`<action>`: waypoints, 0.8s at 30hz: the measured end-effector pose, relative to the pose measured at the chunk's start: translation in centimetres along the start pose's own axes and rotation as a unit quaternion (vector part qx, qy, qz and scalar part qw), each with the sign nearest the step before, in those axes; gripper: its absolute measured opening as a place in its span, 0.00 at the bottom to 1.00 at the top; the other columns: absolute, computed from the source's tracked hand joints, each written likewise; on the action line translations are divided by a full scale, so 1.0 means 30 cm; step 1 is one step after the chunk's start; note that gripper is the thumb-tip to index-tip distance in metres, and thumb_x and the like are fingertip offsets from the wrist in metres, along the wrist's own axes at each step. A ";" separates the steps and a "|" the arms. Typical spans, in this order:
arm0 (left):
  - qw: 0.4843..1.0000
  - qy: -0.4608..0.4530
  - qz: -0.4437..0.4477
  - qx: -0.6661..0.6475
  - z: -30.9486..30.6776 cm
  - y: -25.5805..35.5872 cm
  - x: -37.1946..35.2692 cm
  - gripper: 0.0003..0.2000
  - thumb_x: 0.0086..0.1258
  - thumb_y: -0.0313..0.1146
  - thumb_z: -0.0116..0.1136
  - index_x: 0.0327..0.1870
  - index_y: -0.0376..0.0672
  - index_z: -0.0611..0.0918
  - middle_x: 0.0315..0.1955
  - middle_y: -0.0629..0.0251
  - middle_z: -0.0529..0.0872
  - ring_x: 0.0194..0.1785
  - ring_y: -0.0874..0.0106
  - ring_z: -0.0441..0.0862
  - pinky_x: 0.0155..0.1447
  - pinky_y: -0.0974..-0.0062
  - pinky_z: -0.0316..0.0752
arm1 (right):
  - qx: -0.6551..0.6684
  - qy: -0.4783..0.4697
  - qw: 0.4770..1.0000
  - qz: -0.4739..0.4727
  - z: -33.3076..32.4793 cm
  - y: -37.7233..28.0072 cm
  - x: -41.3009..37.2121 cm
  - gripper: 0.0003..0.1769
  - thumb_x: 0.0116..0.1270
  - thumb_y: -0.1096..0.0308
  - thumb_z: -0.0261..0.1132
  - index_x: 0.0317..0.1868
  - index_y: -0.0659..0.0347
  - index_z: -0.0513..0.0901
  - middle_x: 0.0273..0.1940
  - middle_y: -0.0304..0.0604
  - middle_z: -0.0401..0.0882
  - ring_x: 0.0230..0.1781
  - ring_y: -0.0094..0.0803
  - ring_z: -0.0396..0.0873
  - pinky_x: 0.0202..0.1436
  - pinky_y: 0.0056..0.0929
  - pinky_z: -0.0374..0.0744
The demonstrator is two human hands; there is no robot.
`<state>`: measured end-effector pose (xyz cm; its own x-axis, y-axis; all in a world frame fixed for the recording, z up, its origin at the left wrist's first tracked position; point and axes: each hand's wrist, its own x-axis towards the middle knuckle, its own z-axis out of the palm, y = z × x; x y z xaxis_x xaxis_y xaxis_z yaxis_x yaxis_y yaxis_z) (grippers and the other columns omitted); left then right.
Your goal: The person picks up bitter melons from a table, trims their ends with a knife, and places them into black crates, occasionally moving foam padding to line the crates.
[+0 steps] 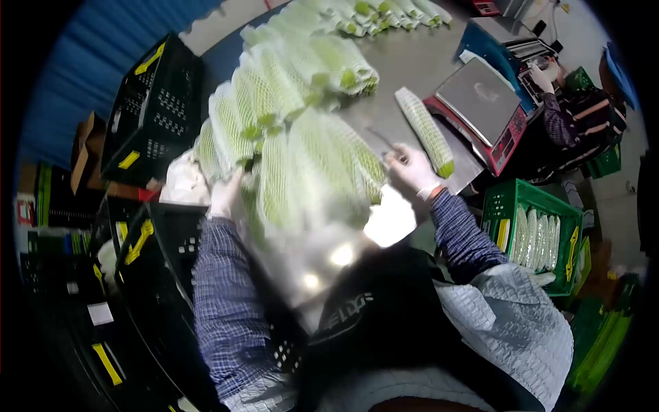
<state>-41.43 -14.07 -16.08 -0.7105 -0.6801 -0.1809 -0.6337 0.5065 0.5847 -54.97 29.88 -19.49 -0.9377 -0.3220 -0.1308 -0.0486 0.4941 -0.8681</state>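
Long green gourds [274, 172] in white foam-net sleeves lie in overlapping rows on the metal table [439, 62]. At their left edge is my left hand [225, 197], in a white glove, touching the end of a sleeved gourd; its fingers are partly hidden and blurred. My right hand [414, 170], also gloved, is closed around a thin tool that looks like a small knife [383, 139], its tip pointing up and left. Just right of that hand, a single netted gourd [424, 130] lies apart from the rows, beside a red scale [480, 103].
Black crates [152, 113] with yellow handles stand along the left side. A green crate [506, 206] at the right holds several netted gourds. Beyond the scale, another person's gloved hand [542, 77] is at a second device. A white cloth or bag [185, 180] lies near my left hand.
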 end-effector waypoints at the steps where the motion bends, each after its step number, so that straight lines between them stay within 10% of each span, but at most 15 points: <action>1: 0.994 -0.014 -0.022 -0.102 0.052 -0.029 -0.014 0.40 0.66 0.58 0.63 0.64 0.26 0.74 0.61 0.46 0.79 0.62 0.60 0.78 0.65 0.71 0.71 | 0.009 -0.007 1.000 -0.008 0.020 -0.011 0.008 0.28 0.66 0.58 0.66 0.61 0.67 0.77 0.50 0.56 0.85 0.48 0.41 0.85 0.55 0.32 0.81; 3: 0.938 -0.014 -0.124 -0.324 0.108 0.022 -0.137 0.38 0.69 0.55 0.62 0.62 0.23 0.75 0.57 0.53 0.81 0.56 0.67 0.79 0.60 0.74 0.73 | 0.024 -0.011 1.000 -0.010 0.064 0.017 0.043 0.27 0.67 0.58 0.65 0.61 0.68 0.77 0.49 0.56 0.85 0.48 0.40 0.85 0.54 0.32 0.81; 7: 0.926 -0.037 -0.167 -0.336 0.287 -0.268 -0.020 0.42 0.67 0.60 0.61 0.61 0.20 0.74 0.55 0.53 0.82 0.55 0.68 0.79 0.59 0.74 0.73 | 0.172 -0.043 0.981 0.074 0.106 0.039 0.121 0.26 0.68 0.56 0.66 0.57 0.69 0.79 0.39 0.45 0.83 0.34 0.28 0.79 0.38 0.25 0.77; 10: 0.908 -0.070 -0.228 -0.346 0.140 0.022 -0.144 0.40 0.67 0.60 0.61 0.61 0.23 0.75 0.53 0.55 0.82 0.53 0.69 0.80 0.58 0.73 0.74 | 0.261 -0.058 0.942 0.204 0.093 -0.005 0.173 0.24 0.67 0.54 0.67 0.54 0.64 0.80 0.33 0.34 0.77 0.26 0.18 0.69 0.28 0.21 0.68; 16: 0.900 -0.072 -0.146 -0.404 0.321 -0.300 0.081 0.37 0.69 0.54 0.63 0.67 0.29 0.73 0.61 0.57 0.79 0.58 0.67 0.80 0.62 0.71 0.75 | 0.267 -0.117 0.925 0.242 0.109 -0.026 0.250 0.26 0.68 0.46 0.63 0.53 0.60 0.82 0.28 0.33 0.78 0.19 0.18 0.68 0.20 0.20 0.65; 22: 0.823 -0.169 -0.200 -0.504 0.185 -0.041 -0.107 0.31 0.72 0.50 0.61 0.64 0.29 0.76 0.56 0.55 0.83 0.54 0.68 0.83 0.57 0.71 0.78 | 0.291 -0.236 0.874 0.311 0.092 -0.038 0.300 0.24 0.70 0.40 0.62 0.54 0.48 0.82 0.14 0.23 0.64 0.09 0.13 0.56 0.11 0.17 0.51; 24: 0.884 -0.114 -0.178 -0.417 0.262 -0.130 -0.092 0.32 0.70 0.50 0.63 0.64 0.30 0.75 0.60 0.53 0.80 0.60 0.67 0.79 0.63 0.69 0.73 | 0.299 -0.238 0.879 0.283 0.098 0.011 0.319 0.23 0.69 0.42 0.63 0.54 0.48 0.82 0.14 0.23 0.64 0.09 0.14 0.57 0.11 0.18 0.52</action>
<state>-39.40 -10.00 -24.06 -0.6159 -0.5445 -0.5694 -0.4502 -0.3498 0.8215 -62.95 24.58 -22.43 -0.4953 -0.5333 -0.6858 0.7034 0.2172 -0.6768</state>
